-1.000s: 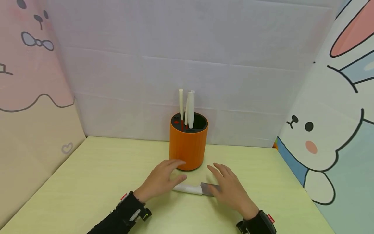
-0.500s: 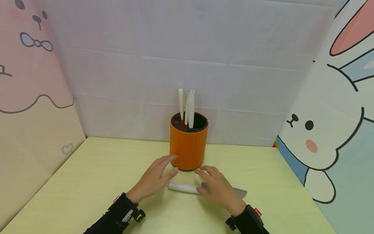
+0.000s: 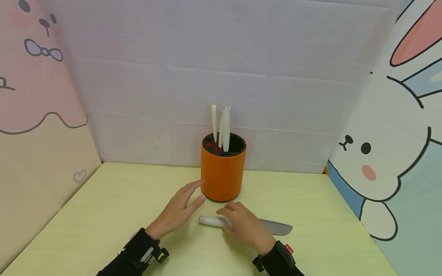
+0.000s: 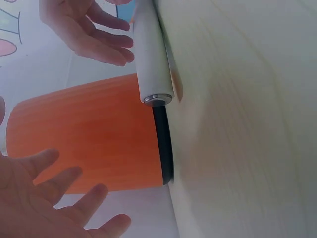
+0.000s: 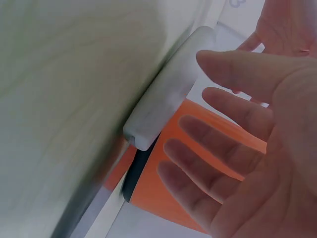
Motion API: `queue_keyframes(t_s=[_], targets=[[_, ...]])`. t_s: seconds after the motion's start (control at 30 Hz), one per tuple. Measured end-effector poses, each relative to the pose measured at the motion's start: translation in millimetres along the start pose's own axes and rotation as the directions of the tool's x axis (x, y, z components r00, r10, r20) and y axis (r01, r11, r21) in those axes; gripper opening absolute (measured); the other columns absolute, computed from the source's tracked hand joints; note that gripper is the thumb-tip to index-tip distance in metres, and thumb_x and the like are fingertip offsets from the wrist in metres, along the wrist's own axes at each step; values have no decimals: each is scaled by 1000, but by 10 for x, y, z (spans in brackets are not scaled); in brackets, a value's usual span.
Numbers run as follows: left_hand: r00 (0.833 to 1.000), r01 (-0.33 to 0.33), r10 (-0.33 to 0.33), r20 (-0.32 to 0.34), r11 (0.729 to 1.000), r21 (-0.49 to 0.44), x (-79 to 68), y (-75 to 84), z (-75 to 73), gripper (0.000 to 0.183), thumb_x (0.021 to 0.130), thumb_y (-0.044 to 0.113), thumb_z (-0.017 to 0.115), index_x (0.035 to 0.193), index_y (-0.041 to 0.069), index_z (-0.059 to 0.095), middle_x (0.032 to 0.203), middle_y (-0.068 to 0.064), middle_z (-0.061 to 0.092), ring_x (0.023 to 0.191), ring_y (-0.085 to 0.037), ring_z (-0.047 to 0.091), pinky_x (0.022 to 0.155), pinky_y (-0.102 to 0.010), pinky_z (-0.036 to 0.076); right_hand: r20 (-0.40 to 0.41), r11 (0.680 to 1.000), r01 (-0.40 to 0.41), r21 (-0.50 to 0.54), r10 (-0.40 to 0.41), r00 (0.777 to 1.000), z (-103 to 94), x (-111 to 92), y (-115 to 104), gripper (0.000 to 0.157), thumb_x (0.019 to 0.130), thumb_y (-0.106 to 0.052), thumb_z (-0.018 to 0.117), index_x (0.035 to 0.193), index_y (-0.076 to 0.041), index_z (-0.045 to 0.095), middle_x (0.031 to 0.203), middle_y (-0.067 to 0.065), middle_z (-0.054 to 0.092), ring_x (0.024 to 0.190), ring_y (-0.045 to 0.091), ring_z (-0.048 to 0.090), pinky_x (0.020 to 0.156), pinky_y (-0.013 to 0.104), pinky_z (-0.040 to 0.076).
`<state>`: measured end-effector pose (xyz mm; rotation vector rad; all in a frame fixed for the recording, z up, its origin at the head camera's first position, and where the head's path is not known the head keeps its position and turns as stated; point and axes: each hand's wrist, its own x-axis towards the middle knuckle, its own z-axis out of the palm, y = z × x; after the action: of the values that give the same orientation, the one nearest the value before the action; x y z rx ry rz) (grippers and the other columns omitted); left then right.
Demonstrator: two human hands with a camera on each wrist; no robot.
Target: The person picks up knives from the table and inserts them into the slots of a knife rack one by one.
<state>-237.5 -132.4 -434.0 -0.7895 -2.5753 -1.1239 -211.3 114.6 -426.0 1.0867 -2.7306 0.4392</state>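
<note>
A kitchen knife point(image 3: 277, 227) lies flat on the table, its white handle point(image 5: 171, 91) to the left and its blade to the right. Above the handle's blade end hovers my right hand point(image 3: 246, 227), fingers spread and slightly bent. In the right wrist view the thumb and fingers stand apart from the handle, not closed on it. My left hand point(image 3: 175, 211) hangs over the table left of the handle, fingers loosely extended and holding nothing. Behind both hands stands an orange round knife block point(image 3: 222, 176) with several white handles point(image 3: 226, 128) rising from its black top.
The pale yellow table point(image 3: 134, 191) carries the block near its back edge. A whitish sheet point(image 3: 155, 96) closes off the back, and cartoon-printed panels point(image 3: 380, 153) stand at both sides.
My right hand has moved left and slightly down, from over the blade to over the handle. My left hand has drawn back a little to the left. The knife has not visibly moved.
</note>
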Motion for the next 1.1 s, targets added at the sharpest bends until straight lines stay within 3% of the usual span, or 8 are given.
queue_keyframes(t_s=[0.2,0.73,1.1], targets=[[1000,6,-6,-17,1000,-6,1,7,-24,54,100,49,43,148,26,34,150,3,33,134,-20,29,101,-62,31,-12,999,23,-24,-24,1000,38,-15,-33,31,79,-11,77,109,-17,68,97,-3,58,84,13,53,76,28,49],[1000,5,-5,-20,1000,-4,-1,3,-24,54,100,50,44,148,26,34,150,2,34,134,-21,30,100,-63,31,-69,993,30,-113,-38,997,197,-23,-9,36,77,-5,78,108,-16,66,87,-3,59,75,13,55,64,27,50],[1000,2,-2,-17,1000,7,3,9,-34,54,100,50,43,148,26,33,150,1,33,134,-21,29,100,-63,31,-47,994,36,-103,-41,998,151,-30,-23,36,75,0,78,106,-15,67,84,-3,59,72,13,56,60,26,49]])
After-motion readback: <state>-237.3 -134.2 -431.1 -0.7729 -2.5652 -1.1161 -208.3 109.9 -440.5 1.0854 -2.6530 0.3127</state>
